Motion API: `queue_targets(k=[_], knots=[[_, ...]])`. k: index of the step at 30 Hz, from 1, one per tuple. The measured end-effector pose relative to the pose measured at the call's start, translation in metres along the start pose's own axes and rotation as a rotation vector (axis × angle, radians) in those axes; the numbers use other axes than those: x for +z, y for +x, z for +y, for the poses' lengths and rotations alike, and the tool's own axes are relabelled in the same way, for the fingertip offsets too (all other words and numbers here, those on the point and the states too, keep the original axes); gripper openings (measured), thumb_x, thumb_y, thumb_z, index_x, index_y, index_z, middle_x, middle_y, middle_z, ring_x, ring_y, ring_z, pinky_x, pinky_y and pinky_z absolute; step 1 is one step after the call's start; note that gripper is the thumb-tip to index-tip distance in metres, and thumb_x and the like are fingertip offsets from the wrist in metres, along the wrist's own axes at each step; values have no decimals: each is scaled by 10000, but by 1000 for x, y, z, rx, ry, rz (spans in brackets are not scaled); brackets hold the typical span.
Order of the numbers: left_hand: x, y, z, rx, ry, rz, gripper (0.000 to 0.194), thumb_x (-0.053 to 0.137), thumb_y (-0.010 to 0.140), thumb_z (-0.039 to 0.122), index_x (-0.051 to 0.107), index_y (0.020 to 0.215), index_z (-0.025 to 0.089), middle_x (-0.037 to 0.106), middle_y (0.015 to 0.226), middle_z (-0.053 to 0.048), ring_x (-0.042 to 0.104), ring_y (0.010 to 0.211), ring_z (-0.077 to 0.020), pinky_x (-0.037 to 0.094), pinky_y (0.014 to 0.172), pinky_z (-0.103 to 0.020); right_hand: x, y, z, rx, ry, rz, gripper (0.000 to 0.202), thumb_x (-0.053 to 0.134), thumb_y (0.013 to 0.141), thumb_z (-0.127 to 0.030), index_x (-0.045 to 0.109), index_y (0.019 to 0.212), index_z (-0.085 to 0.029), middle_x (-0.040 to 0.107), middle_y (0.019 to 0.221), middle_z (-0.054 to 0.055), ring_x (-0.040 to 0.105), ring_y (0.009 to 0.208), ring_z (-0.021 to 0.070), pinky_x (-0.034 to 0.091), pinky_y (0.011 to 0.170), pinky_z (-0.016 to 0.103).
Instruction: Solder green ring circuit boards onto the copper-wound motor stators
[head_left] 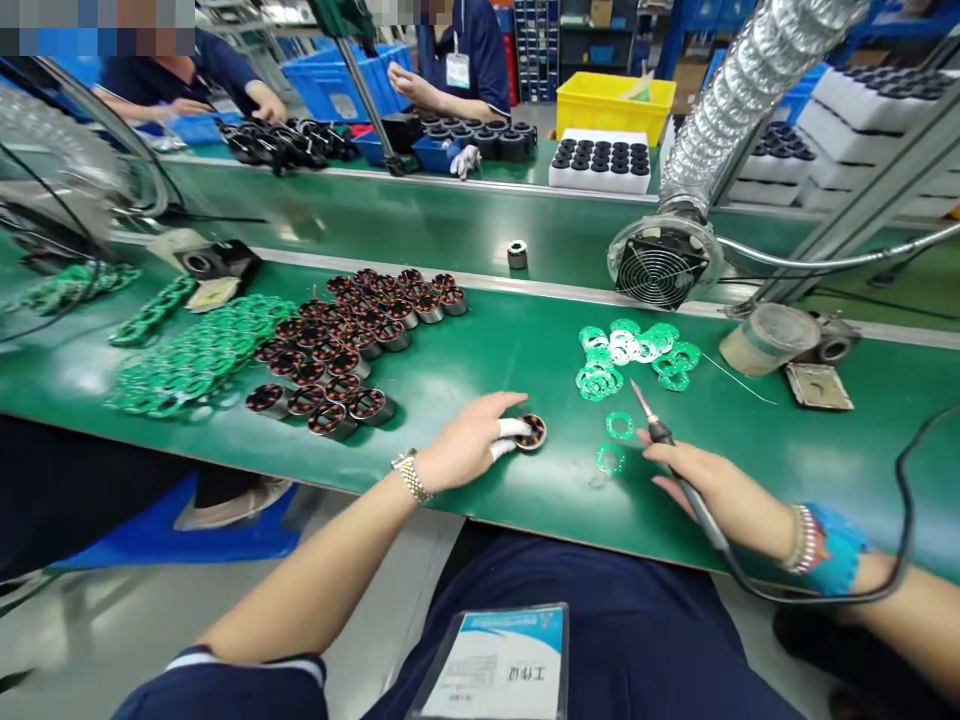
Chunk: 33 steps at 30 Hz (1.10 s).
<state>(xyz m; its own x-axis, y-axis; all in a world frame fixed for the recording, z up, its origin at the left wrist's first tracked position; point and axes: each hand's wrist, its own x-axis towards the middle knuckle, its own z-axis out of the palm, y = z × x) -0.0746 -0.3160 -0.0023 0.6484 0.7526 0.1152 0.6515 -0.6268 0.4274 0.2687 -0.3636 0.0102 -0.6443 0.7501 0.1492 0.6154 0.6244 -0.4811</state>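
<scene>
My left hand (474,440), with white covers on two fingers, has its fingertips on a motor stator (532,432) with copper windings that stands on the green bench. In my right hand (724,490) is a soldering iron (660,430), its tip pointing up and to the left. Two green ring-shaped circuit boards (619,426) lie between my hands, close to the iron. Beyond them is a loose heap of more green ring boards (598,381). To the left of my left hand stand several rows of stators (349,360) with copper windings.
Linked green boards (191,360) lie at the left. A fume fan (654,268) on a silver duct hangs at the back right. Near it are a round tub (770,338) and a sponge tray (819,387). Two co-workers sit across the bench. The iron's cord loops past my right forearm.
</scene>
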Motion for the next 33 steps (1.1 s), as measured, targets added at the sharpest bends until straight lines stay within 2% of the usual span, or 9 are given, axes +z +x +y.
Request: queue_targets(k=[4,6,8,13,16,20,23,28,33], knots=[[26,-6,25,-119,-210,88,601,619,779,285,361,1319,226,404,1370,-135,413,1250,-251,377,1020,-471,45,14,-9,46,41,150,343,505,845,-165,453,1181,-206,527,1260,145,548,1130,239,484,930,406],[37,-8,29,-194,-225,124,739,712,677,379,361,1300,192,465,1297,-163,448,1211,-290,383,1004,-501,62,18,-14,72,45,205,319,473,859,-146,454,1171,-206,514,1269,145,539,1136,232,477,934,411],[46,-5,34,-227,-217,141,756,758,591,446,433,1216,171,497,1251,-179,450,1199,-326,376,995,-526,69,17,-18,84,64,213,315,432,870,-120,455,1169,-218,513,1273,130,548,1122,215,481,927,400],[57,13,50,-242,-305,121,528,740,635,377,499,1067,191,562,1205,-132,402,1255,-319,274,1051,-553,61,15,-28,115,159,250,346,478,854,-133,440,1185,-227,546,1258,103,558,1126,198,476,946,351],[54,14,58,-221,-432,85,427,698,688,302,498,1050,196,582,1176,-121,436,1239,-282,323,1036,-495,55,23,-33,205,208,347,332,527,836,-160,466,1156,-226,612,1163,83,608,1045,186,498,903,316],[49,5,66,-246,-562,57,435,698,681,320,486,1040,194,540,1218,-137,517,1151,-267,438,935,-412,53,32,-39,227,273,400,261,545,811,-141,502,1052,-230,664,918,26,652,837,145,524,774,253],[49,-1,74,-256,-545,97,450,697,674,311,468,1045,195,576,1116,-108,576,1022,-240,459,893,-398,55,30,-43,232,318,412,285,531,808,-132,477,1071,-230,626,812,2,631,735,124,516,722,233],[54,-4,88,-126,-415,212,401,633,680,180,470,1046,205,522,999,-74,563,894,-199,492,791,-354,67,25,-51,162,212,380,286,438,842,-114,460,1106,-222,596,821,38,598,733,152,506,696,270],[52,-1,76,-106,-443,165,417,612,674,125,486,1061,215,510,1020,-74,552,921,-199,484,811,-360,62,15,-43,152,180,408,222,475,850,-149,509,1062,-208,631,860,57,617,771,165,514,708,278]])
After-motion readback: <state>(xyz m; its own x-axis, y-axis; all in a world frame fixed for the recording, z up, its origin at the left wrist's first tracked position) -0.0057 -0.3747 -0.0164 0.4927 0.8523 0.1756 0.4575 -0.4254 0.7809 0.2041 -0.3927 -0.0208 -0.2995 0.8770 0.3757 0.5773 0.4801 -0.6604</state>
